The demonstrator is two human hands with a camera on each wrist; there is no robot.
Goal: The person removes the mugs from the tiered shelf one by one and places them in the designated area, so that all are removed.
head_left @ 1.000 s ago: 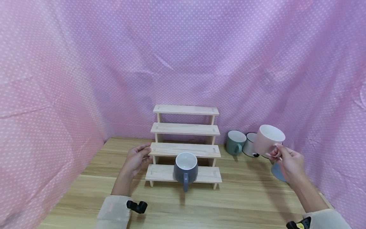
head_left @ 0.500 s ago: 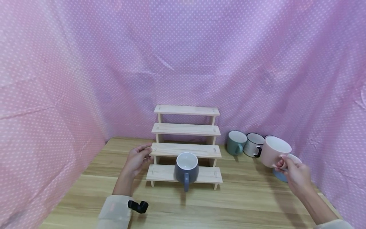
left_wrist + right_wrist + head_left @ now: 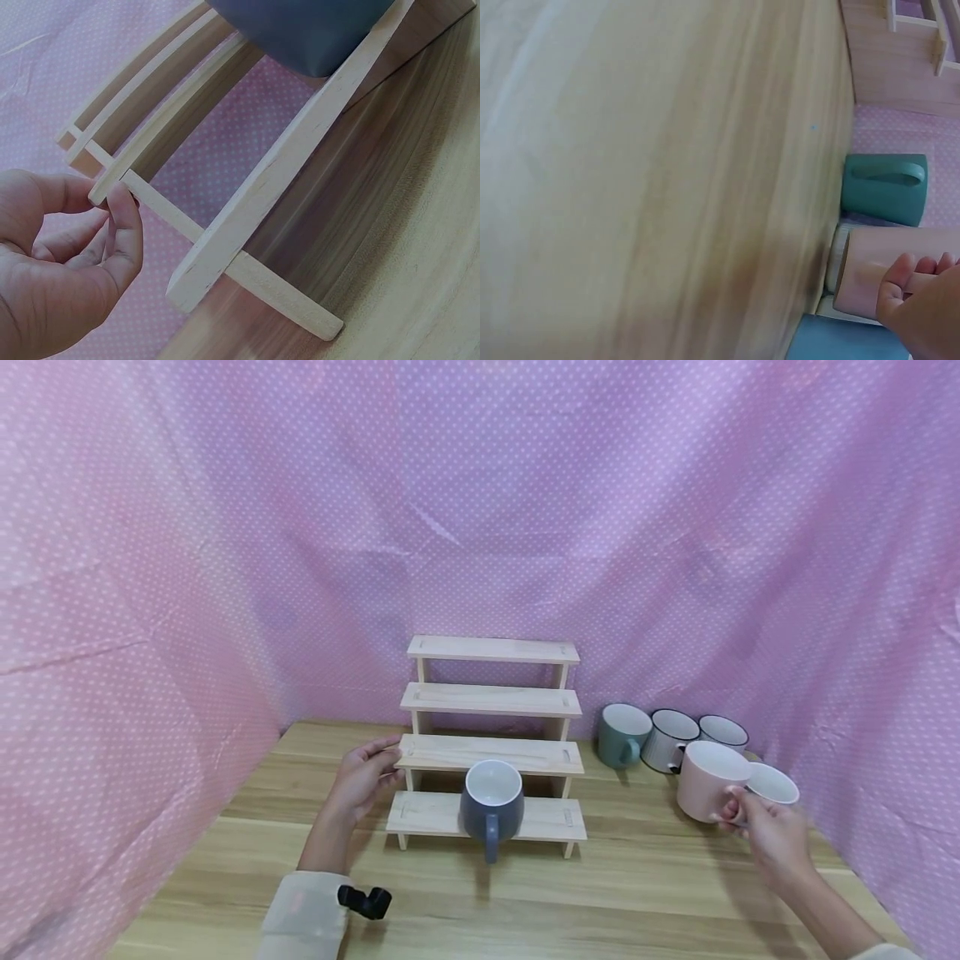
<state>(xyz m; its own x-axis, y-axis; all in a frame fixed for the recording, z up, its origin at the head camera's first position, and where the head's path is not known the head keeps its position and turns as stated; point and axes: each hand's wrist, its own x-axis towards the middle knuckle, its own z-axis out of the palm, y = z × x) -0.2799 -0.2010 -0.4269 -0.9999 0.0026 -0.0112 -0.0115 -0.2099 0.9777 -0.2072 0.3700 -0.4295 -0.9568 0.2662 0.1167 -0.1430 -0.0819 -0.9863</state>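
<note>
A pale pink mug [image 3: 703,789], white inside, hangs by its handle from my right hand [image 3: 780,839]; the right wrist view shows thumb and fingers curled round that handle. My left hand [image 3: 363,777] pinches the left end of a step on the wooden four-step rack [image 3: 491,752], as the left wrist view [image 3: 109,187] shows. On the rack's lowest step stands a grey-blue mug [image 3: 491,814], its handle facing me. Beside the pink mug sits a blue mug [image 3: 847,341], partly hidden behind it and my right hand in the head view.
Along the back right stand a green mug [image 3: 621,743], a white ribbed mug [image 3: 663,747] with a dark rim, and another dark-rimmed mug [image 3: 723,729]. A pink dotted cloth [image 3: 480,510] surrounds the wooden tabletop [image 3: 600,893].
My right hand has lowered the pink mug towards the tabletop, close to the blue mug, uncovering the dark-rimmed mugs behind. My left hand keeps its hold on the rack.
</note>
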